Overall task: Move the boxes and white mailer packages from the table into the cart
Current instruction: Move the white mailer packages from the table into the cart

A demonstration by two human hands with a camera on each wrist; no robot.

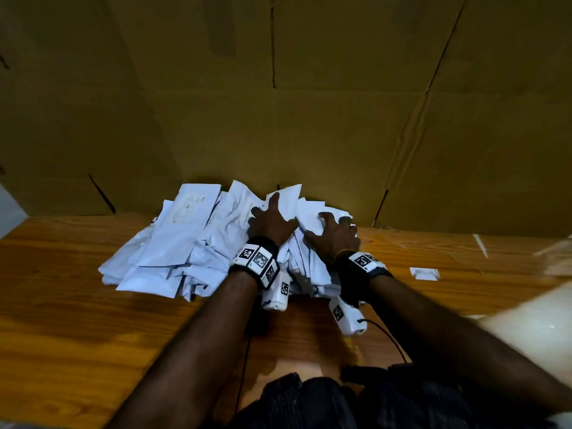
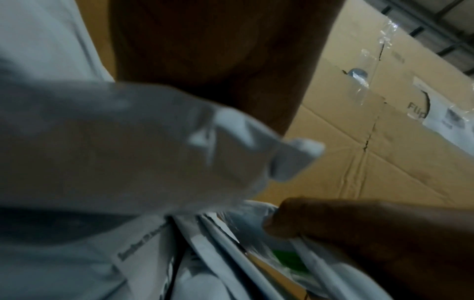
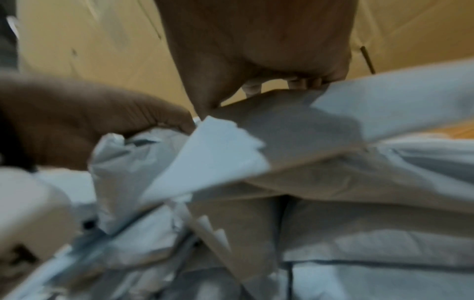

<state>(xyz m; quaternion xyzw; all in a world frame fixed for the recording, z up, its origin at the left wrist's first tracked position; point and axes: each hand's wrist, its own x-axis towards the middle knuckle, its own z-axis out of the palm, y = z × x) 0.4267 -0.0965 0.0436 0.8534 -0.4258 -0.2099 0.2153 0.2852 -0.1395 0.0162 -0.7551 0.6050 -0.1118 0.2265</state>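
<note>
Both hands on the white mailer pile (image 1: 185,239) at the worktop (image 1: 77,320) far edge, left hand (image 1: 272,222) spread flat, right hand (image 1: 335,235) fingers curled gripping mailers; most of the job looks left, cart unseen.

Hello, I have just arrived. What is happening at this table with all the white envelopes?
A person is working through a pile of white mailer packages lying on a wooden table, against a wall of cardboard. The left hand rests spread on top of the pile. The right hand curls its fingers into the right side of the pile, gripping some mailers. Nothing is lifted yet, and no cart is in view.
</note>
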